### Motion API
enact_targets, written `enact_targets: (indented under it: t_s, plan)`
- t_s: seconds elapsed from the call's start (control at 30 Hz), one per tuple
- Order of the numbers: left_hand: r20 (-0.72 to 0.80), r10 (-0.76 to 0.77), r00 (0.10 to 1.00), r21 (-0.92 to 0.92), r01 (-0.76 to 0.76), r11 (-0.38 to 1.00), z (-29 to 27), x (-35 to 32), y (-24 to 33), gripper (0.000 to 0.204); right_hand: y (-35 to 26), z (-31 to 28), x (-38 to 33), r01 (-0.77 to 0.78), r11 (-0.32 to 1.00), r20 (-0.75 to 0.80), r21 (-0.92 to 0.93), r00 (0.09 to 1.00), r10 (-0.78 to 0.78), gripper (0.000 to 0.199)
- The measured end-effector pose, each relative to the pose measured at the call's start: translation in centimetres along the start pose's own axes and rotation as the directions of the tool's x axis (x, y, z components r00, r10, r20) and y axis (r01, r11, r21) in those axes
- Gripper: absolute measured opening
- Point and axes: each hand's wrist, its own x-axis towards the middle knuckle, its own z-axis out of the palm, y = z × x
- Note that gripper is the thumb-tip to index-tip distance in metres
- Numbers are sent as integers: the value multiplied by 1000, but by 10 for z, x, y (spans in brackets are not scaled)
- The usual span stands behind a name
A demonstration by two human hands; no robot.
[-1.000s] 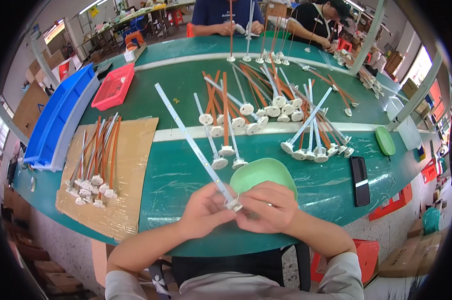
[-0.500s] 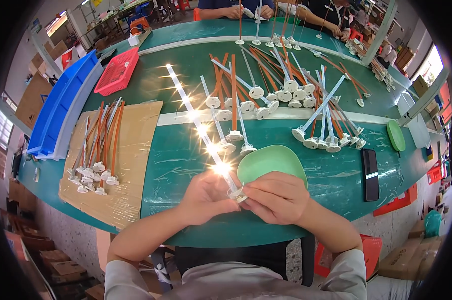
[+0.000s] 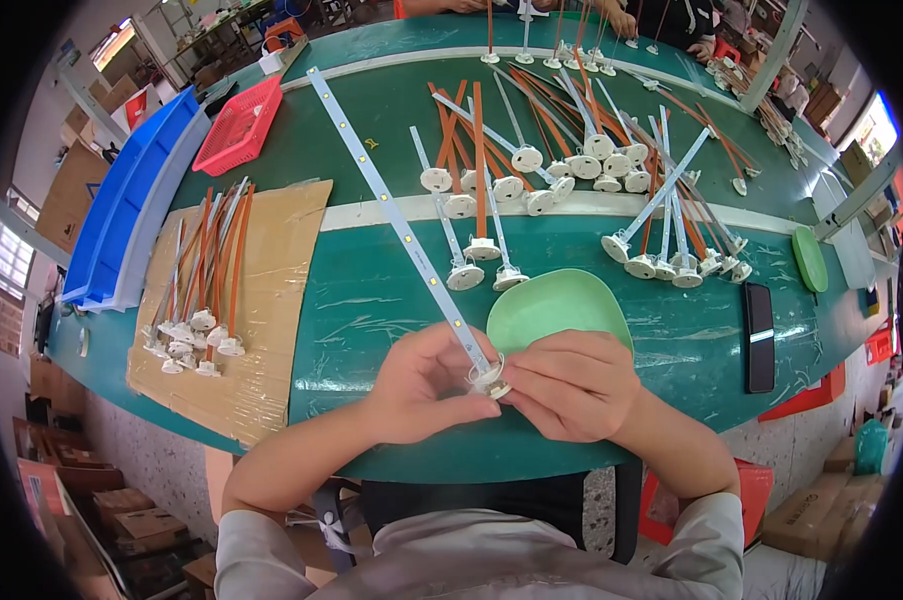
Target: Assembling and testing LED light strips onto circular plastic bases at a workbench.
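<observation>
Between my hands is an LED strip (image 3: 409, 238), a narrow white bar with small yellow chips, unlit, tilted with its far end up and left. Its near end joins a round white base (image 3: 491, 383) with thin loose wires. My left hand (image 3: 427, 385) is closed around the strip's lower end and base from the left. Fingers of my right hand (image 3: 572, 388) pinch the right side of the base; the fingertips are partly hidden. A light green tray (image 3: 557, 308) sits just beyond my right hand, partly covered by it.
Many similar strips with round bases (image 3: 582, 160) lie across the table's middle. A bundle rests on cardboard (image 3: 257, 350) at left, near a blue bin (image 3: 137, 210) and red basket (image 3: 240, 125). A phone (image 3: 759, 335) lies right. Across the table, another person's hand (image 3: 622, 22) shows.
The LED strip was glowing brightly and is now dark. Both hands keep their hold on it. The whole view has shifted slightly.
</observation>
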Motion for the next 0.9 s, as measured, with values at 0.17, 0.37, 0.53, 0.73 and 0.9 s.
enact_targets:
  t_s: [0.17, 0.37, 0.53, 0.73, 0.9]
  plan:
    - [30, 7, 1000, 13, -7, 1000, 1, 4, 10, 54, 3, -2, -4, 59, 993, 23, -103, 998, -56, 28]
    - [35, 70, 997, 322, -78, 944, -5, 4, 7, 56, 5, -9, -1, -129, 990, 53, 52, 991, 126, 28]
    - [45, 229, 972, 652, -202, 731, 2, 11, 13, 59, 2, -14, 7, -408, 904, 134, 129, 910, 392, 25]
    - [99, 263, 960, 772, -241, 589, 3, 8, 11, 62, -3, -4, 2, -561, 811, 248, 168, 820, 516, 22]
    - [106, 266, 958, 803, -240, 546, 2, 8, 7, 59, 0, -6, -4, -618, 751, 346, 233, 774, 530, 21]
